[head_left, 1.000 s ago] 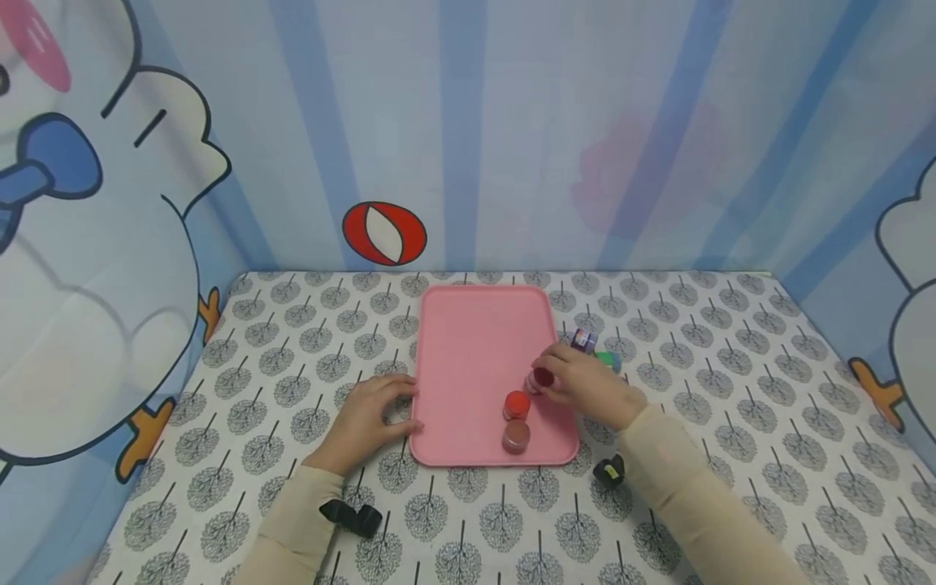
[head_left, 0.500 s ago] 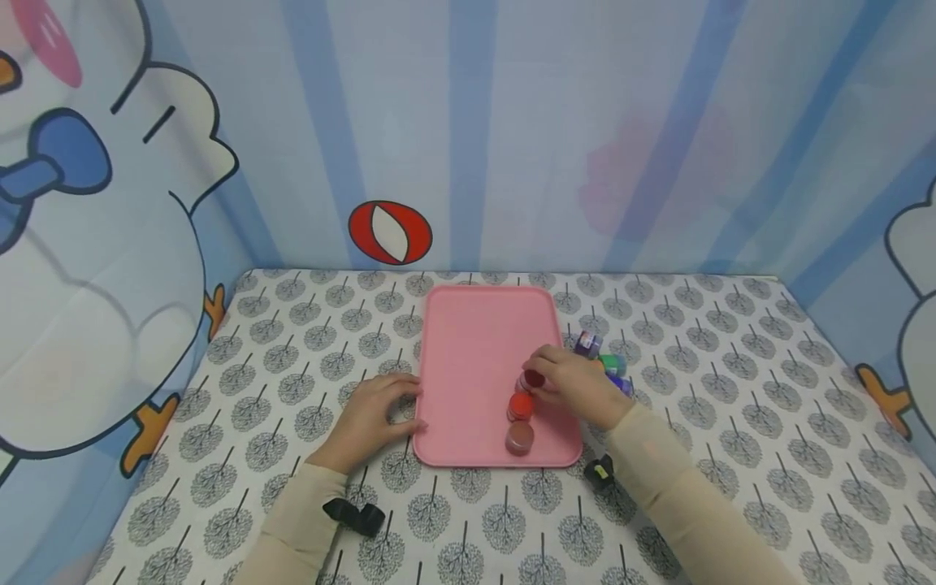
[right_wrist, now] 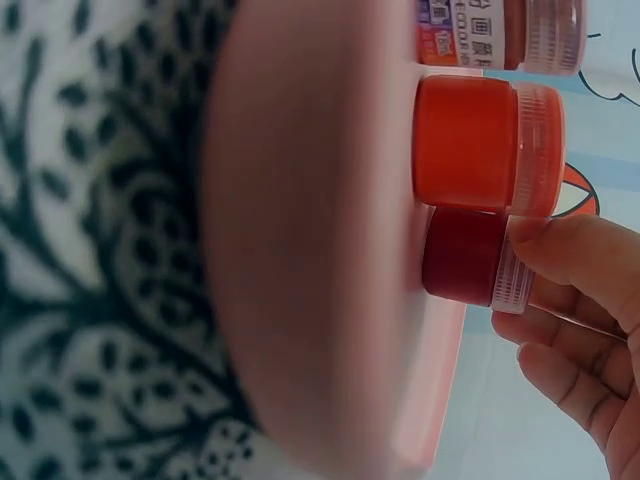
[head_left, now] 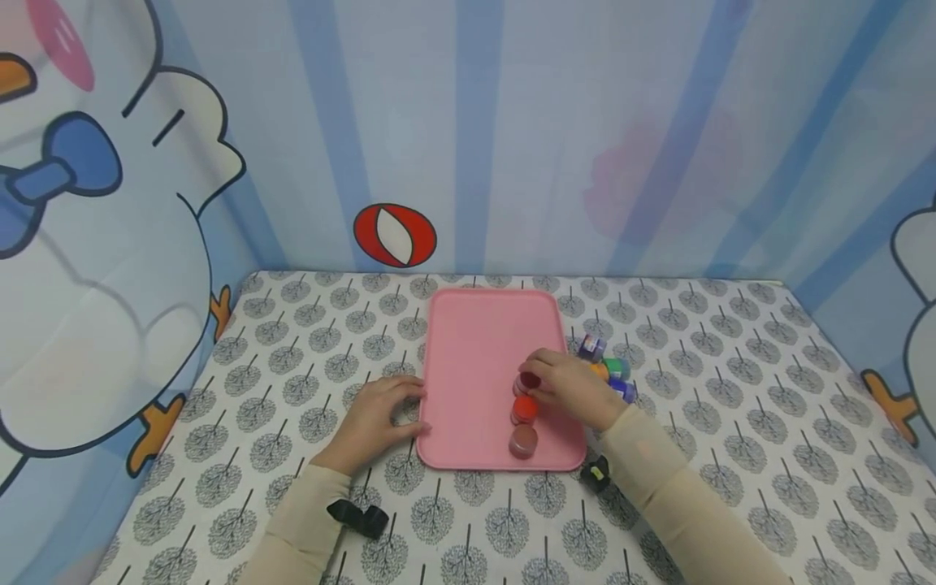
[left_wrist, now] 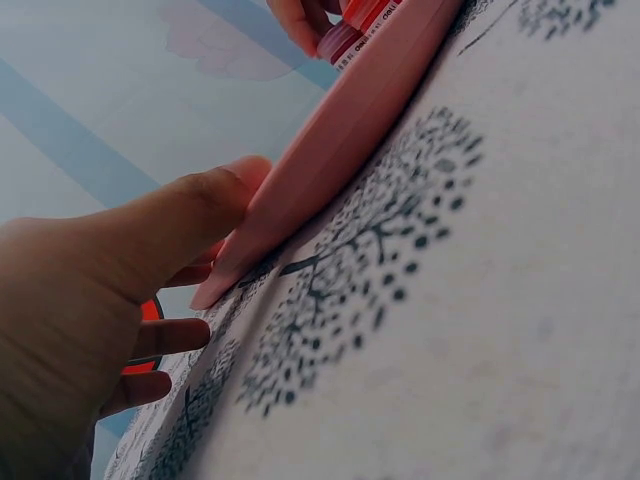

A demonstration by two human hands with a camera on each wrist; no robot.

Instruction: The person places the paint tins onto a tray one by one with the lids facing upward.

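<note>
A pink tray (head_left: 486,325) lies on the patterned cloth. On its right half stand small paint jars: a brown jar (head_left: 523,441) in front, a bright red jar (head_left: 524,409) behind it, and a dark red jar (right_wrist: 465,255) farthest back. My right hand (head_left: 574,386) pinches the dark red jar by its clear lid, close beside the bright red one. The jar's base is at the tray floor in the right wrist view. My left hand (head_left: 374,424) touches the tray's left edge, thumb and fingers spread along the rim.
Right of the tray lie several more paint jars: purple (head_left: 591,348), green (head_left: 617,369), orange (head_left: 600,370) and blue (head_left: 623,391). A cartoon-printed curtain (head_left: 541,146) hangs behind the table. Black straps with small devices are on both wrists.
My right hand has moved the dark red jar a little left, up against the bright red jar's back side. My left hand keeps its place on the tray edge. The head view has shifted slightly.
</note>
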